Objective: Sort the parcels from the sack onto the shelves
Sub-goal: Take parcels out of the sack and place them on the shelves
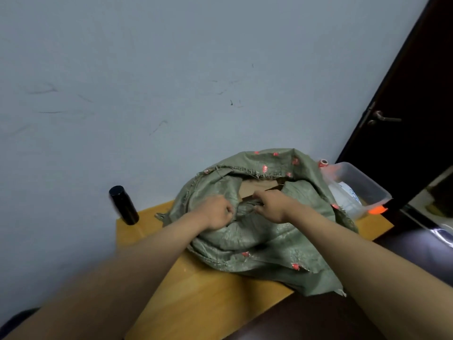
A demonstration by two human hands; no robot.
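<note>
We see the green woven sack (257, 231) slumped on the wooden surface (196, 303), mouth open toward the wall; left hand (217, 212) has its grip curled on the near rim of the mouth, right hand (272, 204) pinches the same rim just beside it; a brown cardboard parcel (257, 188) shows inside the opening, just beyond both grips, not touched; black flask (123, 204) stands upright left of the sack; clear plastic bin (355, 187) sits right, against the sack.
</note>
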